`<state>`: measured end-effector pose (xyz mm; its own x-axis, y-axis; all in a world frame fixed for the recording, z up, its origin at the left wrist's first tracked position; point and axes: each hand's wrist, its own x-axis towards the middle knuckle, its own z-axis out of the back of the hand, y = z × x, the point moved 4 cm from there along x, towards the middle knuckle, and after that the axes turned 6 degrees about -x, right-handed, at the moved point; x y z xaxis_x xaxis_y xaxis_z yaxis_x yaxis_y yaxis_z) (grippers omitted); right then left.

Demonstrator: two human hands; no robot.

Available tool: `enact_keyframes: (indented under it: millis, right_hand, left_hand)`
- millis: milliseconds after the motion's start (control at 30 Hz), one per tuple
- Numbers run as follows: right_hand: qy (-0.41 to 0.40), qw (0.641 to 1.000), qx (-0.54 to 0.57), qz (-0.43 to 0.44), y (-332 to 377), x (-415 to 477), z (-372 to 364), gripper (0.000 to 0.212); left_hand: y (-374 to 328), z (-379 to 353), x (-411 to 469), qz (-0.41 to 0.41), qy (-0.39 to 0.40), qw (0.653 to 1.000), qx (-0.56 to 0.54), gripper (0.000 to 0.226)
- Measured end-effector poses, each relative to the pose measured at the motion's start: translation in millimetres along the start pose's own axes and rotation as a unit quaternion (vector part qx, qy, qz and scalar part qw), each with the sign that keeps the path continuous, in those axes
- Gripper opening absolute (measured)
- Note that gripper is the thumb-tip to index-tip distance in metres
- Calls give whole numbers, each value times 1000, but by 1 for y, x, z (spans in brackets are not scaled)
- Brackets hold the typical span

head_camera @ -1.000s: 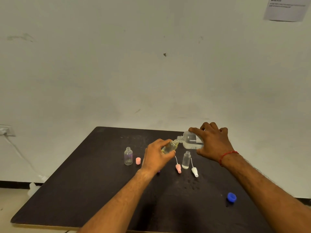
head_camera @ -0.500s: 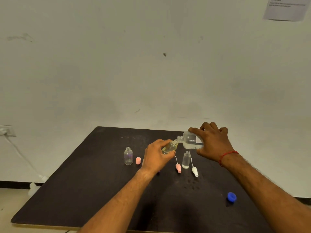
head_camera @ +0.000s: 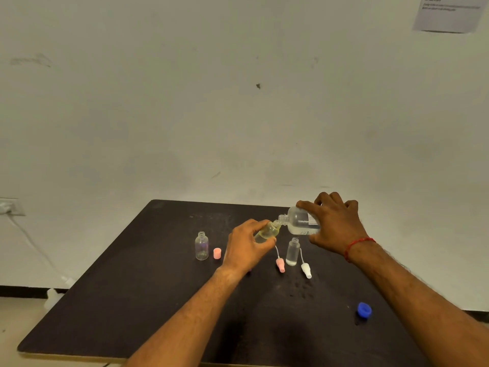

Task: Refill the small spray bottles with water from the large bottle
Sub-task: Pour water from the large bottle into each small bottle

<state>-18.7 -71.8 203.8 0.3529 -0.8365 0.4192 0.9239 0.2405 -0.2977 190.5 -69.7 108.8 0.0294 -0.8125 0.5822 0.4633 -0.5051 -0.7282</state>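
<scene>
My right hand grips the large clear bottle, tipped on its side with its mouth pointing left. My left hand holds a small yellowish spray bottle tilted up, its neck touching the large bottle's mouth. An uncapped clear small bottle stands to the left, beside a pink cap. Another uncapped small bottle stands below the large bottle. A pink spray head and a white spray head with dip tubes lie on the table.
The dark table stands against a white wall. The large bottle's blue cap lies at the right front. Water drops spot the table's middle. A wall socket with a white cable is at the left.
</scene>
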Motion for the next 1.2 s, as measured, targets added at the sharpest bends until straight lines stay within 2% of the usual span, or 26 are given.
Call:
enact_keyframes:
  millis: [667, 833, 967, 1200]
  right_hand:
    - [-2, 1000, -2, 0, -3, -1, 1, 77]
    - [-2, 1000, -4, 1, -3, -1, 1, 77]
    - [0, 1000, -4, 0, -5, -1, 2, 77]
    - [4, 1000, -7, -1, -6, -2, 2, 77]
  left_hand:
    - [-3, -3, 0, 5, 6, 1000, -6, 53]
    - [5, -6, 1, 20, 9, 1000, -9, 46]
    - [1, -6, 1, 12, 9, 1000, -10, 55]
    - [1, -7, 1, 24, 10, 1000, -16, 52]
